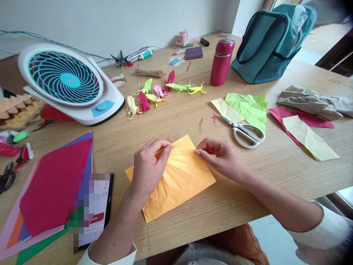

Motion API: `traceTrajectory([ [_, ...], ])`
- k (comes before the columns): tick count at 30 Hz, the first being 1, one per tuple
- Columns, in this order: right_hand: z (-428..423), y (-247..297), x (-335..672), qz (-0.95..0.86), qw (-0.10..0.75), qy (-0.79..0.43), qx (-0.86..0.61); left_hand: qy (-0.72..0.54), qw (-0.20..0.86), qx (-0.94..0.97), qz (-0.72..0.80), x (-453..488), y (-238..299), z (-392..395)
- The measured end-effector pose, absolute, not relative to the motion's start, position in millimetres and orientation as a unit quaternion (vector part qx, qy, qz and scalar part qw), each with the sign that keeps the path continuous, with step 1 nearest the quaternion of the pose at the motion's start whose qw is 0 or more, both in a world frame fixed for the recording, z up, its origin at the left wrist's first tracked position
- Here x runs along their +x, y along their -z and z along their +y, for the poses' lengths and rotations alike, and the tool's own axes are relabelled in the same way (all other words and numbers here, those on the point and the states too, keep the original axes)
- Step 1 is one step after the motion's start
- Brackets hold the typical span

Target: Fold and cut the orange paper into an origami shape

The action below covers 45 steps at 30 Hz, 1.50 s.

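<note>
White sleeve (127, 255) is poking in at 7 o'clock, head view. Orange paper (180, 176) is lying just below centre; left hand (153, 160) is pinching it around 11, right hand (217, 154) around 1. I'm thinking level pinches would be giving cleaner creases.

A light brown wood table (180, 119), its grain running lengthwise, is seen from above. Its far edge is met by a plain, pale grey wall (154, 18). The table is marked by a few reddish stains (200, 126). At upper right, a brighter white corner (246, 14) is reached — beyond it, a dark brown shape (336, 55) is glimpsed, too cropped to be named. Pale floor (268, 235) is shown below the near edge — everything is softly lit.
</note>
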State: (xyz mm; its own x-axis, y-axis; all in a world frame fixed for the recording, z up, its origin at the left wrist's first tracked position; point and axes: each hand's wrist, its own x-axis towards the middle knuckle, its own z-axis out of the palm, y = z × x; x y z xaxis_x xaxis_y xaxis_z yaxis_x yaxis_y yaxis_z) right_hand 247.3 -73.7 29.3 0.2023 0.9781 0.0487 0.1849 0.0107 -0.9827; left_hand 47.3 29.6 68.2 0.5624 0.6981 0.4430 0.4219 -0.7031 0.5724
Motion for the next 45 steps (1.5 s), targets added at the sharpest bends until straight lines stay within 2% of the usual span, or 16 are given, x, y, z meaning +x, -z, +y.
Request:
traceTrajectory([
  [11, -70.8, -27.6, 246.7, -0.504, 0.499, -0.378, -0.595, -0.326, 0.240, 0.852, 0.331, 49.2, -63.3, 31.6],
  [18, -69.8, -29.7, 250.7, -0.558, 0.453, -0.268, -0.642, -0.278, 0.261, 0.854, 0.354, 56.3, -46.8, 35.8],
  [23, -69.5, -27.3, 251.6, -0.616, 0.435, -0.170, -0.634, -0.192, 0.237, 0.875, 0.375, 64.1, -31.7, 34.9],
  [27, -70.8, -21.5, 248.8, -0.681, 0.379, -0.145, -0.610, -0.143, 0.191, 0.896, 0.374, 69.6, -25.5, 30.7],
  [31, -69.3, -14.8, 247.5, -0.709, 0.365, -0.139, -0.587, -0.107, 0.147, 0.911, 0.371, 73.7, -25.0, 26.6],
  [40, -68.5, -12.8, 248.9, -0.731, 0.322, -0.136, -0.587, -0.096, 0.082, 0.920, 0.371, 76.2, -25.1, 21.9],
  [45, -68.5, -11.3, 250.2, -0.733, 0.319, -0.133, -0.586, -0.108, 0.089, 0.915, 0.379, 74.9, -23.0, 21.0],
])
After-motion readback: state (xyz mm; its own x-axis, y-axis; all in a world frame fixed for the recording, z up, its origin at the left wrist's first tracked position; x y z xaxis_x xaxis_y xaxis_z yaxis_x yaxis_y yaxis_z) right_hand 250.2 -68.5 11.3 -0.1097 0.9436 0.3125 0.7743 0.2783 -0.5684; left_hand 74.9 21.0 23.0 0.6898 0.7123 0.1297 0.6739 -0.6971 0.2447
